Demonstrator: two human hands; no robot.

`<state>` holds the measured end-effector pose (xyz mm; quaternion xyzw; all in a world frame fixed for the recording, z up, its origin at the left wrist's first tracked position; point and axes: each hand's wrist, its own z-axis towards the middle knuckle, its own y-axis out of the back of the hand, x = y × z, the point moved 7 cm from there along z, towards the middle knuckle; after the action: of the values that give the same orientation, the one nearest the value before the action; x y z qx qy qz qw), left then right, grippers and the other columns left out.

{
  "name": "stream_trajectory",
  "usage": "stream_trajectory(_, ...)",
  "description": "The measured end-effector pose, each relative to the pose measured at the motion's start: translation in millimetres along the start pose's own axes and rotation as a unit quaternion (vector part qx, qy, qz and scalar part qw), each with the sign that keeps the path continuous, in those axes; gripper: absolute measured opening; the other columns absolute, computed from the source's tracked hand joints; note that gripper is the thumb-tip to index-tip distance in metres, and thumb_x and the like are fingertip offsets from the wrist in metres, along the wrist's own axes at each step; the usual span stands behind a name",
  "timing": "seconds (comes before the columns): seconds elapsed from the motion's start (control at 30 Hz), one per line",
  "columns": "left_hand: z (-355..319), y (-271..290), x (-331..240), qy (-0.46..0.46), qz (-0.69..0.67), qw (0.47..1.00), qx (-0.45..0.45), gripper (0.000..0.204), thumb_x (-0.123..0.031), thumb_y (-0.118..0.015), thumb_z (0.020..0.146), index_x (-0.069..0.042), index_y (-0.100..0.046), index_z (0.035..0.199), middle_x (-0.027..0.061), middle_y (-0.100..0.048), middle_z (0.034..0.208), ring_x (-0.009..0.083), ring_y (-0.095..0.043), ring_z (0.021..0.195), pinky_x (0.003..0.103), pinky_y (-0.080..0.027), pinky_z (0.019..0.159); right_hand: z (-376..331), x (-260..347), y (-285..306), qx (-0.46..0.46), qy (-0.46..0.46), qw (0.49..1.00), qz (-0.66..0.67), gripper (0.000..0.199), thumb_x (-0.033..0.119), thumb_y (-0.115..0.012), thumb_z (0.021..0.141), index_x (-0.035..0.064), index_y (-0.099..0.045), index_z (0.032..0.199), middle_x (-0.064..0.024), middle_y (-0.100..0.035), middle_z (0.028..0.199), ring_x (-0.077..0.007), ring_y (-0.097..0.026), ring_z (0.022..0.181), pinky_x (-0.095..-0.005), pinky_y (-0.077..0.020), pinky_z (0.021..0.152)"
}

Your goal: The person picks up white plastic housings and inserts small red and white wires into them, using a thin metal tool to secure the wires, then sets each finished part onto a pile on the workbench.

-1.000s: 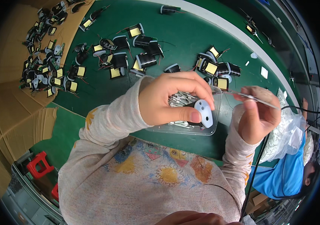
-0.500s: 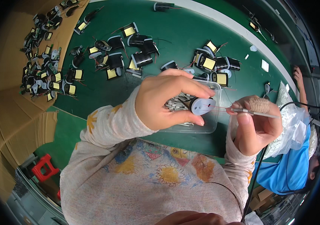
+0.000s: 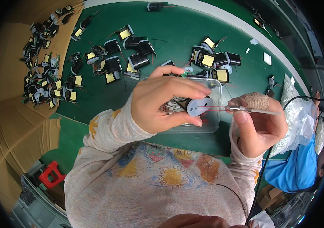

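My left hand (image 3: 165,102) grips a small black coil bobbin with a pale grey round end flange (image 3: 199,106), held sideways above a clear plastic tray (image 3: 214,125). My right hand (image 3: 259,123) pinches a thin metal tweezer-like tool (image 3: 253,111) whose tip points left toward the flange. A fine red wire (image 3: 212,108) runs between the flange and the tool tip. The right forefinger is wrapped in tan tape (image 3: 257,100). The tray holds several small pins, mostly hidden by my left hand.
Several black coils with yellow tape (image 3: 207,60) lie scattered on the green table (image 3: 177,26). More of them cover brown cardboard (image 3: 13,76) at the left. A clear bag of white parts (image 3: 298,114) sits at the right, beside a person in blue (image 3: 295,171). A red stool (image 3: 51,174) stands below.
My left hand turned the bobbin so its flange faces right and moved slightly left. The right hand brought the tool level with the flange, the red wire stretched between them.
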<state>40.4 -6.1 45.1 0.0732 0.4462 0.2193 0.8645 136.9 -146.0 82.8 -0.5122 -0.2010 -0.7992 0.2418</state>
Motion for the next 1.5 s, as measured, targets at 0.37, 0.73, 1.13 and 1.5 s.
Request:
stream_trajectory(0.37,-1.1,0.4,-0.8,-0.006,0.016,1.000,-0.004,0.051,-0.018,-0.083,0.060,-0.001,-0.053,0.099,0.0182,-0.066,0.093,0.0293,-0.064,0.092,0.044,-0.034,0.095,-2.1,16.6,-9.6,0.076,0.126,0.985,-0.093,0.019,-0.003,-0.066,0.069,-0.0086,-0.055,0.084,-0.0197,-0.061,0.071,-0.0233,-0.060,0.063,-0.0320,-0.0496,0.061)
stream_trajectory(0.73,0.6,2.0,-2.0,-0.012,0.044,0.999,-0.018,0.049,-0.018,-0.082,0.061,-0.001,-0.054,0.097,0.0175,-0.067,0.093,0.0288,-0.064,0.093,0.044,-0.034,0.095,-11.3,40.0,-23.0,0.095,0.252,0.944,-0.193,0.027,-0.011,-0.069,0.060,-0.0112,-0.056,0.084,-0.0212,-0.062,0.069,-0.0274,-0.061,0.059,-0.0324,-0.0506,0.053)
stream_trajectory(1.13,2.9,3.2,-5.3,-0.014,0.087,0.996,-0.015,0.047,-0.019,-0.082,0.060,-0.003,-0.056,0.096,0.0152,-0.067,0.092,0.0281,-0.065,0.091,0.045,-0.036,0.093,-13.1,44.1,-26.1,0.099,0.228,0.938,-0.240,0.033,-0.012,-0.071,0.056,-0.0092,-0.058,0.086,-0.0197,-0.063,0.073,-0.0275,-0.062,0.062,-0.0321,-0.0510,0.055)
stream_trajectory(1.5,0.1,6.9,-1.7,0.013,0.061,0.995,-0.076,0.044,-0.022,-0.082,0.059,-0.009,-0.061,0.095,0.0042,-0.069,0.093,0.0159,-0.066,0.087,0.038,-0.039,0.087,-18.9,45.3,-28.7,0.089,0.252,0.925,-0.270,0.037,-0.011,-0.074,0.050,-0.0078,-0.061,0.085,-0.0173,-0.064,0.074,-0.0284,-0.063,0.065,-0.0322,-0.0518,0.056)
